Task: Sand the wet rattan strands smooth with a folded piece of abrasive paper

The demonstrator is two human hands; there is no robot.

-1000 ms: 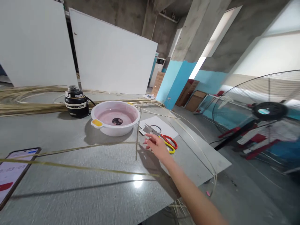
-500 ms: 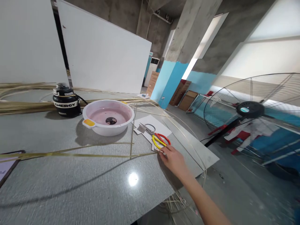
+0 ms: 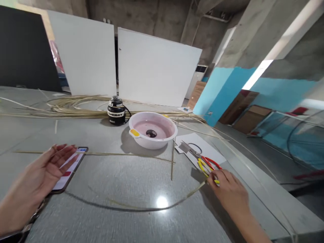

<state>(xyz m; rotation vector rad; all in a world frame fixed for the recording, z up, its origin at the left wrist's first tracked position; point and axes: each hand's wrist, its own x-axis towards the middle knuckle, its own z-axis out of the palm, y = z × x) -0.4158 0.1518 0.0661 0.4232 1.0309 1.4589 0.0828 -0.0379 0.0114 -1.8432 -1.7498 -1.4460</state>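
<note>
My right hand (image 3: 231, 192) rests on the grey table, fingers pinched on the end of a thin cane strip (image 3: 152, 208) that arcs left across the tabletop. Its fingertips sit right beside the yellow handle of a pair of red-and-yellow scissors (image 3: 202, 162) lying on a white sheet (image 3: 207, 148). My left hand (image 3: 37, 179) hovers at the left with fingers stretched out and apart, over a phone (image 3: 69, 170) that lies flat with its screen lit. It holds nothing that I can see.
A pink-and-white basin (image 3: 152, 143) with water stands mid-table, a black jar (image 3: 116, 114) behind it. Two straight cane strips (image 3: 121, 154) cross in front of the basin. A long cane bundle (image 3: 76, 108) lies along the far edge. White boards stand behind.
My right hand drew back from the scissors toward me and now pinches the strip's end, bending it into an arc. My left hand has come into view over the phone. The view swung left.
</note>
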